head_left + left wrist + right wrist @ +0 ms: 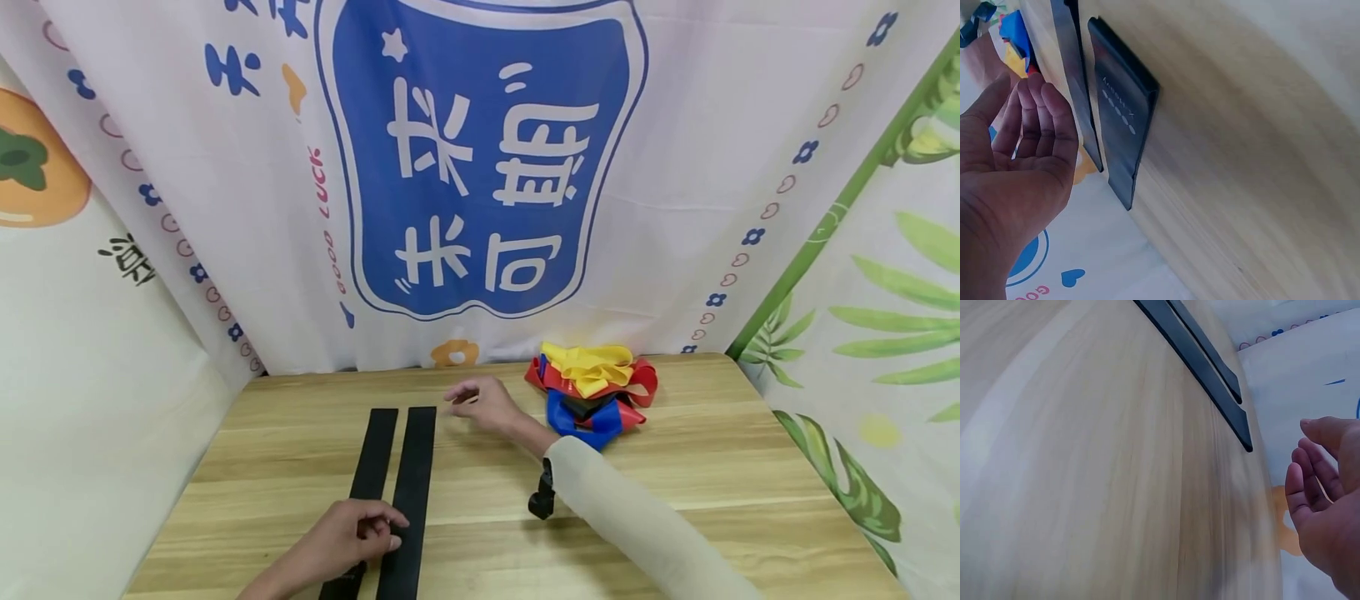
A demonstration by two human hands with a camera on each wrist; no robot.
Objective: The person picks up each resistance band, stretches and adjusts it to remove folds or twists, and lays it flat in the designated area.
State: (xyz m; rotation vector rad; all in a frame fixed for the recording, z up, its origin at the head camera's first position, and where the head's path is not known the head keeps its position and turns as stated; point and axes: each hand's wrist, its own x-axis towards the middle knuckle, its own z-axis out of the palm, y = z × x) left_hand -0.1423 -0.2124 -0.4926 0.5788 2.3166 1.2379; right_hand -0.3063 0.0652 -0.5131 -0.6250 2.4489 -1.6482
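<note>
Two flat black bands lie side by side, lengthwise on the table, the left band (376, 450) and the right band (416, 458). Pale printed lettering and dots show on one black band (1119, 112) in the left wrist view. My left hand (348, 537) hovers over the near part of the bands, fingers loosely bent; its palm (1022, 187) holds nothing. Beyond the bands' far ends, slightly to the right, is my right hand (487, 406), raised with loosely curved fingers. Nothing sits in that hand (1329, 487) in the right wrist view either.
At the back right of the wooden table (675, 500) is a loose heap of bands: a yellow band (588, 367) on top, a red band (643, 382), some black, and a blue band (592, 437) in front. A printed cloth (675, 125) hangs behind the table.
</note>
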